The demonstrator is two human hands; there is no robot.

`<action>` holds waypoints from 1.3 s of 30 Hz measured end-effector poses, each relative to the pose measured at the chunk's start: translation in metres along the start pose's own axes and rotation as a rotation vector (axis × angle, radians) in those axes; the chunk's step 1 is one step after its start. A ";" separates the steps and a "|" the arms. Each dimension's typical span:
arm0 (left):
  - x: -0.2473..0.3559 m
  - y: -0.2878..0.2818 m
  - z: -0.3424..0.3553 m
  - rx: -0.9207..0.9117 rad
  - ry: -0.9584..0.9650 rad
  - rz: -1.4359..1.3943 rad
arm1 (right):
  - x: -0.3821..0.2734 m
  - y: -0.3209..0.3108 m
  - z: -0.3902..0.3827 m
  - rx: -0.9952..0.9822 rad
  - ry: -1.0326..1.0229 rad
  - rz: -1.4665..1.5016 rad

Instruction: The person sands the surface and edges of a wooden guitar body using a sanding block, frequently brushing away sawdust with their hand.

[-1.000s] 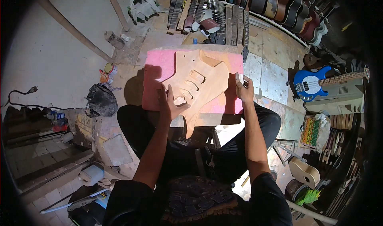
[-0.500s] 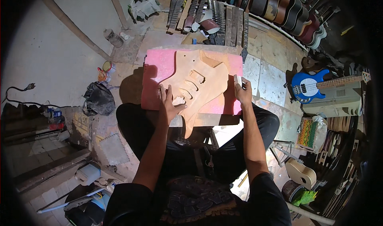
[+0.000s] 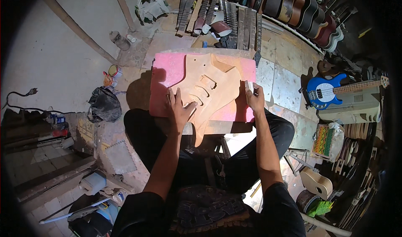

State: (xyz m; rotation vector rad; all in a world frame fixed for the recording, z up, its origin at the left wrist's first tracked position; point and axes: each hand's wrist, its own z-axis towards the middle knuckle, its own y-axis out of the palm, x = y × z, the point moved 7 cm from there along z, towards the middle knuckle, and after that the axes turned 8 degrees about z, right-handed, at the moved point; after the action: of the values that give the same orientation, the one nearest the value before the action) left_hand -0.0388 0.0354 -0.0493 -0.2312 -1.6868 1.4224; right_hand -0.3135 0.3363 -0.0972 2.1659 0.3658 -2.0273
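Observation:
A pale wooden electric guitar body (image 3: pixel 217 92), with cut-out cavities and small holes, lies flat on a pink board (image 3: pixel 163 63) over my lap. My left hand (image 3: pixel 180 111) grips the body's lower left edge, fingers along the rim and thumb across its face. To the body's right, over the pink board, my right hand (image 3: pixel 256 99) pinches a small light-coloured block (image 3: pixel 248 87) between thumb and fingers. The board sits on a greyish slab (image 3: pixel 243 126), partly hidden beneath it.
Guitar necks (image 3: pixel 240 28) lie beyond the board, near hanging guitar bodies (image 3: pixel 289 5). A blue bass (image 3: pixel 328 90) is at right, above an unfinished acoustic body (image 3: pixel 315 181). Cans (image 3: pixel 113 71), a black bag (image 3: pixel 104 104) and a cable (image 3: pixel 16 94) are at left.
My right hand and the block have moved slightly left and toward me. My left hand stays on the body's edge, with only small shifts.

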 end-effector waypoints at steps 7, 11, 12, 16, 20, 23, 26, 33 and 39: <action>-0.001 0.011 0.015 0.028 -0.018 -0.086 | 0.000 -0.010 0.003 -0.041 -0.062 -0.006; -0.047 0.010 0.026 0.090 -0.004 -0.204 | -0.008 0.021 -0.005 -0.068 -0.030 0.006; -0.046 0.011 0.029 0.080 0.019 -0.226 | -0.007 0.018 -0.004 -0.068 -0.041 0.010; -0.020 0.008 0.028 0.012 0.059 -0.257 | 0.002 -0.005 0.003 -0.052 -0.059 -0.092; -0.018 -0.011 0.026 0.109 0.159 -0.140 | 0.000 0.009 -0.001 -0.053 -0.060 -0.106; -0.011 -0.011 0.027 0.116 0.176 -0.163 | 0.005 0.000 -0.001 -0.048 0.026 0.014; -0.021 -0.002 0.037 0.074 0.144 -0.313 | 0.005 -0.004 0.000 -0.115 0.145 0.249; -0.071 -0.001 0.064 0.049 -0.023 -0.324 | -0.036 0.064 -0.035 -0.035 0.454 0.588; -0.029 -0.017 0.062 -0.042 -0.059 -0.067 | -0.042 0.066 -0.006 0.176 0.317 0.439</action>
State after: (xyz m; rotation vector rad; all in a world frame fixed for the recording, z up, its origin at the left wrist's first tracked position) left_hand -0.0598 -0.0317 -0.0455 -0.1558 -1.7575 1.3567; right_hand -0.2917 0.2713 -0.0590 2.4068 -0.2489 -1.5338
